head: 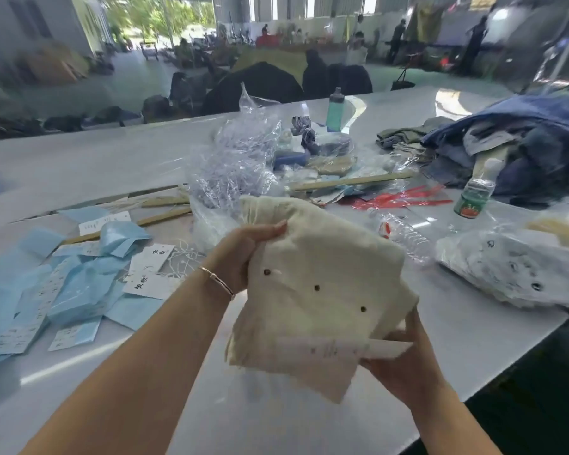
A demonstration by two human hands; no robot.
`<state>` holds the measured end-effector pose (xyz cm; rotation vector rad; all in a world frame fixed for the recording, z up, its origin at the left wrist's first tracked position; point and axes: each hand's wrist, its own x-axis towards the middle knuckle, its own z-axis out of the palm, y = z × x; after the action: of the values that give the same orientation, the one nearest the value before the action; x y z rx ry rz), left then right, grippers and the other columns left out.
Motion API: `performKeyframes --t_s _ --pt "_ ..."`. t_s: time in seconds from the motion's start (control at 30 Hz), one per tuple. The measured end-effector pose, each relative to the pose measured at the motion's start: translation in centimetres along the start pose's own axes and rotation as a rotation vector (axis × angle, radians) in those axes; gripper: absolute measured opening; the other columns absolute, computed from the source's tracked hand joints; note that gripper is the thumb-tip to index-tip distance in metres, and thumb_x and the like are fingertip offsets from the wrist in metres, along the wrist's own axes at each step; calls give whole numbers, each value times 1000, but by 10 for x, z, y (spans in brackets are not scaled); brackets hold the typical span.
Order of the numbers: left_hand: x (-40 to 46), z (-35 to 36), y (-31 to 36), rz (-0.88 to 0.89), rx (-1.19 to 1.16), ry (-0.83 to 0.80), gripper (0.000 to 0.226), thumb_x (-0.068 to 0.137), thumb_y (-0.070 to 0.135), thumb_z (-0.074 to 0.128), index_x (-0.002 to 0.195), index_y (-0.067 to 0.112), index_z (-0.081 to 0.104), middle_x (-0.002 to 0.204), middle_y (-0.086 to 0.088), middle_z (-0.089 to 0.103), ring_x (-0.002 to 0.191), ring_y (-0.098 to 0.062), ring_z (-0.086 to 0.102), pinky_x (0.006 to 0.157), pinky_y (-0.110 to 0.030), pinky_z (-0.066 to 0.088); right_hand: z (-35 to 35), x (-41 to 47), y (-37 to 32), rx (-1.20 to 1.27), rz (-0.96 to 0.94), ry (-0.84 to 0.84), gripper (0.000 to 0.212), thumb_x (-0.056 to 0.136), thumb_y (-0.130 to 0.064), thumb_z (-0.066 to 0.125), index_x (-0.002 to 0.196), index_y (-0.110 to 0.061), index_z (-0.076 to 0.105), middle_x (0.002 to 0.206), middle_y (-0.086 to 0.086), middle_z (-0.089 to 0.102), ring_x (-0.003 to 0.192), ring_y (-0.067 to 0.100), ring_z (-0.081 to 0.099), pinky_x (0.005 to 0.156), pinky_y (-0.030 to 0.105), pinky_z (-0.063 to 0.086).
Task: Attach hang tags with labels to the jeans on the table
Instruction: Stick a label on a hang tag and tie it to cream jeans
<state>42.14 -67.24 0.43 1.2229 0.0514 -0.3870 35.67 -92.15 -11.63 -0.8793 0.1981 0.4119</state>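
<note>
A single head-worn wide-angle camera is looking forward and down from the person's own eye line, sitting close over the white bench (457,326), with both forearms reaching in from the bottom edge. It is facing across the bench toward a blurred hall beyond.

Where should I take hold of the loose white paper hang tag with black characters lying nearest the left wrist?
Pinch the white paper hang tag by its near right corner, coming from the right, where it lies over bare white table. It lies flat, and its left end rests on light blue tissue sheets, so that edge would drag them.
</note>
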Motion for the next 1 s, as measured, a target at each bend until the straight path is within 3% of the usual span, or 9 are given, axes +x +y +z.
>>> performKeyframes --t_s 0.07,0.2,0.27,0.37,0.47,0.53,0.7,0.83,1.0 --pt "20 18 11 67 -50 8 22 77 14 63 96 4 70 80 -11 72 68 -25 71 61 -35 60 -6 10 -32 -20 -18 -113 99 72 -88 32 134 -14 57 132 19 58 122 37 55 92 52 49" --pt "54 43 37 165 -130 1 20 79 14 57 80 7 77 77 -10 73 70 -26 71 65 -37 60 -4 37 -86 -305 -76 -50 102 56 -90 54 128 -19 61 120 15 66 113 31 63 93 56 48" --pt "67 57 49 256 -170 -17 23 81 12 55 78 9 78 78 -8 74 71 -23 72 67 -35 60 9 50 -105 -310 -91 -112 92 59 -83 61 125 -18 61 116 14 67 112 28 62 95 55 46" --pt "81 79 68 454 -245 -64 29 84 8 53 71 9 79 73 -6 74 68 -20 72 60 -29 58 30 71 -129 -383 -245 -68 54 75 -62 58 114 -25 64 107 3 70 109 20 60 93 47 39" --pt "90 98 86 562 -304 -102 20 76 10 59 73 8 78 74 -8 73 70 -23 72 62 -32 57 47 91 -147 -214 -271 -209 56 81 -47 61 128 -16 60 128 10 63 120 29 57 99 48 45" --pt "99 104 93 576 -310 -80 19 74 7 59 71 8 77 72 -8 72 66 -23 71 60 -32 57 50 94 -160 -169 -253 -285 53 77 -41 68 123 -13 65 126 14 64 115 29 61 96 46 50" --pt "120 85 56 379 -342 20 32 80 8 46 68 8 76 66 -6 71 61 -22 69 57 -29 57 16 95 -176 -281 -257 -220 51 71 -15 69 119 0 63 112 22 68 96 36 66 79 43 55" --pt "131 66 -33 91 -534 80 55 79 17 46 130 -3 55 110 -23 66 98 -38 64 95 -52 48 -19 86 -165 -199 -117 -232 44 67 -5 62 109 8 62 91 23 70 76 35 71 64 38 58" --pt "117 47 -136 -118 -791 148 55 86 29 51 133 2 55 124 -25 62 107 -45 63 82 -54 54 -28 76 -142 -243 46 -231 53 60 0 63 112 8 62 98 26 65 81 37 66 74 43 57"
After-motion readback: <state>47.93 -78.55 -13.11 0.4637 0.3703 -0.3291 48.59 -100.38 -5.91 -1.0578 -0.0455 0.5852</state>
